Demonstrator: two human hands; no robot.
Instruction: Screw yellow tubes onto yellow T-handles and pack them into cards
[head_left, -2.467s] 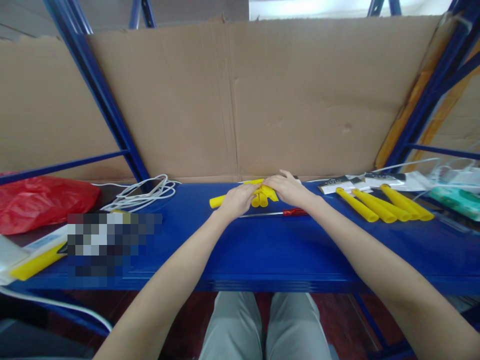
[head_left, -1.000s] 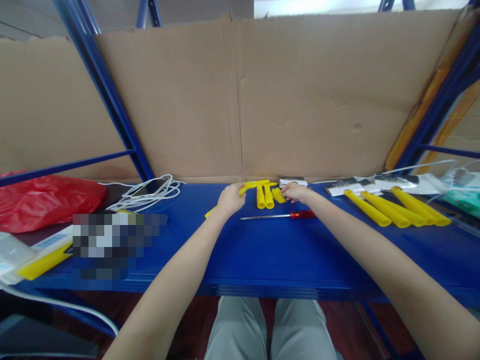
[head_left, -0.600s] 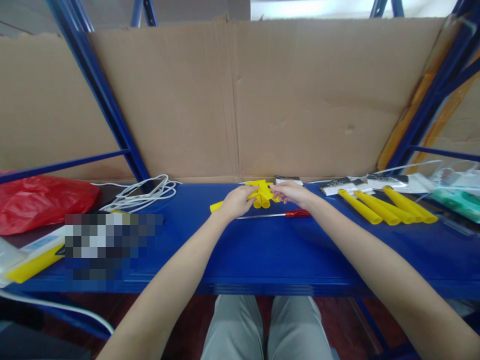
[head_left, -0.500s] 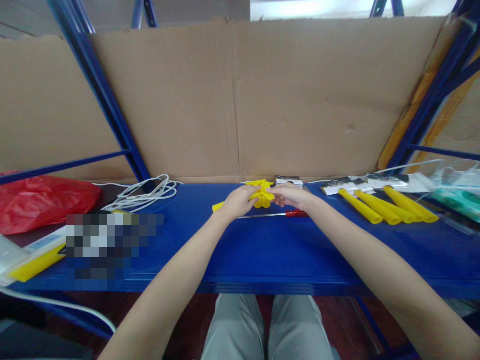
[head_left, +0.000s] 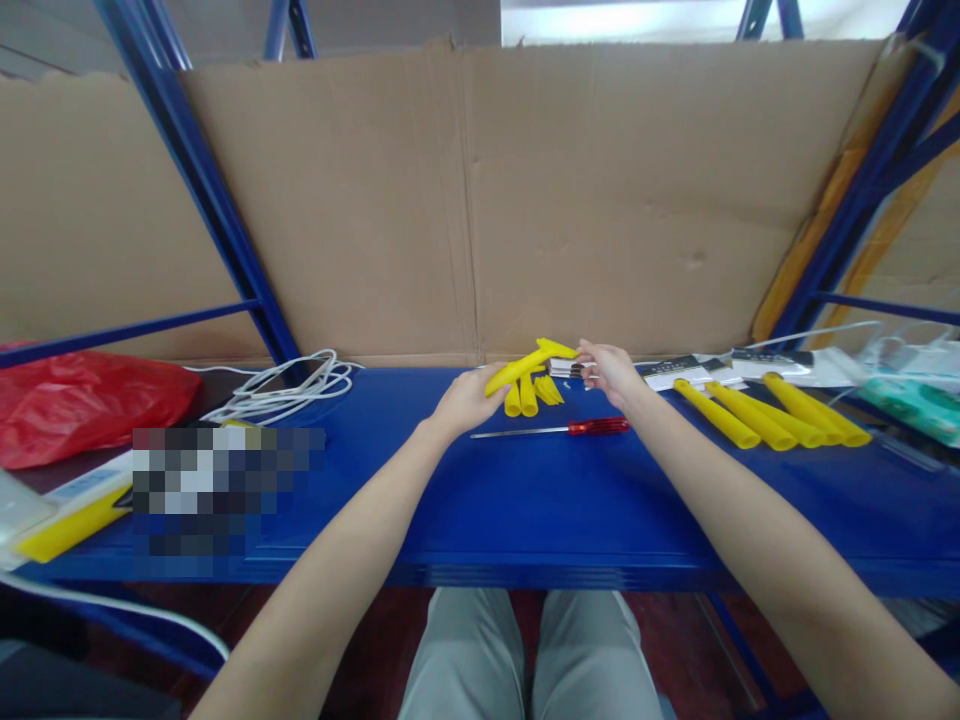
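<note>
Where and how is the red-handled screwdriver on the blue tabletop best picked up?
Probably by its red handle, from above with the right hand: the screwdriver lies flat, its thicker handle toward the right, its thin shaft toward the left.

Screwdriver (head_left: 581, 428) on shelf (head_left: 525, 510), in front of tube pair (head_left: 529, 397); tube row (head_left: 776, 417) right; cable (head_left: 322, 380) left; cardboard (head_left: 600, 200) behind.

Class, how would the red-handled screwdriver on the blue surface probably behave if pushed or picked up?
The screwdriver would likely feel stiff, as its thin, straight shaft looks metallic. It may be heavier toward the handle, its bulkiest part. Pushed sideways, it could roll: the handle looks roundish and the blue surface appears smooth.
</note>
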